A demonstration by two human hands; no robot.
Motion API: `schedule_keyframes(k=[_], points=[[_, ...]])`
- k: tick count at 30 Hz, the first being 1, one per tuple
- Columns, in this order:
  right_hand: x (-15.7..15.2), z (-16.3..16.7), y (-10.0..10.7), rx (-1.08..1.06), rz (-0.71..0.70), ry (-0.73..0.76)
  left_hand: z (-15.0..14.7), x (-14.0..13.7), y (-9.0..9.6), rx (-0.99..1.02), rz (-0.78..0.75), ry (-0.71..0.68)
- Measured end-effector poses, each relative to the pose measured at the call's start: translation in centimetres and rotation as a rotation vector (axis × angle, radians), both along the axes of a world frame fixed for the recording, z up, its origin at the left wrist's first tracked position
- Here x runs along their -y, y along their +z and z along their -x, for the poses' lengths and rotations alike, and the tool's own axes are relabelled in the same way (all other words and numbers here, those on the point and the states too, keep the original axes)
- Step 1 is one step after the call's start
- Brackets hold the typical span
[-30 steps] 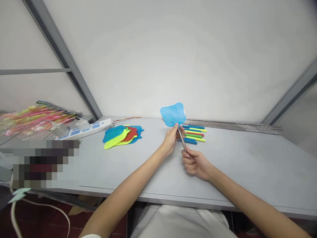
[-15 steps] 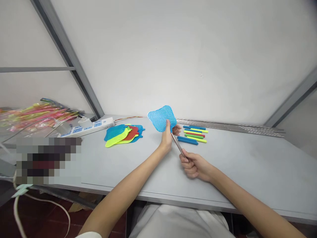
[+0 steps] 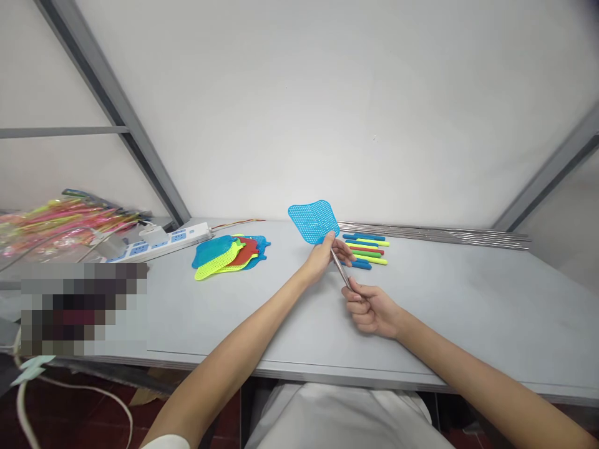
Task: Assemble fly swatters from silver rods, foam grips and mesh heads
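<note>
Good handling here likely means keeping the metal rod (image 3: 340, 269) in line with the blue mesh head (image 3: 314, 221), steadying close to the neck and gripping firmly lower down so neither twists. The left hand (image 3: 324, 254) pinches the head's neck under its thumb, other fingers loosely curled; whether rod and neck are joined there is hard to tell. The right hand (image 3: 369, 308) is closed around the rod's lower end, above the desk (image 3: 449, 312).

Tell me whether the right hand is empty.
No, the right hand grips the metal rod below the blue mesh paddle.
</note>
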State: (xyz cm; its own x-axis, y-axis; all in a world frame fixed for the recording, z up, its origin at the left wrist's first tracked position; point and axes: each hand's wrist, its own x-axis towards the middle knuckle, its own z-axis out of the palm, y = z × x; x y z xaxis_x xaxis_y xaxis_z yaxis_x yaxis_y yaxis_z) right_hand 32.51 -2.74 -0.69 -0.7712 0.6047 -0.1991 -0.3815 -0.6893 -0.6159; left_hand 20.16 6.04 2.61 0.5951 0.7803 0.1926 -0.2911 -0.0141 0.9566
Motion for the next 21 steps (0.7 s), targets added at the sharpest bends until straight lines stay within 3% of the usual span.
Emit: schedule_keyframes(k=[10, 15, 21], points=[[-0.2, 0.0, 0.6, 0.047, -0.030, -0.001, 0.0, 0.4, 0.7, 0.006, -0.004, 0.095], [-0.2, 0.3, 1.4, 0.076, -0.069, 0.015, 0.0, 0.4, 0.7, -0.026, 0.000, 0.328], [0.0, 0.6, 1.7, 0.082, -0.107, 0.006, 0.1, 0.7, 1.0, 0.137, -0.041, 0.537]])
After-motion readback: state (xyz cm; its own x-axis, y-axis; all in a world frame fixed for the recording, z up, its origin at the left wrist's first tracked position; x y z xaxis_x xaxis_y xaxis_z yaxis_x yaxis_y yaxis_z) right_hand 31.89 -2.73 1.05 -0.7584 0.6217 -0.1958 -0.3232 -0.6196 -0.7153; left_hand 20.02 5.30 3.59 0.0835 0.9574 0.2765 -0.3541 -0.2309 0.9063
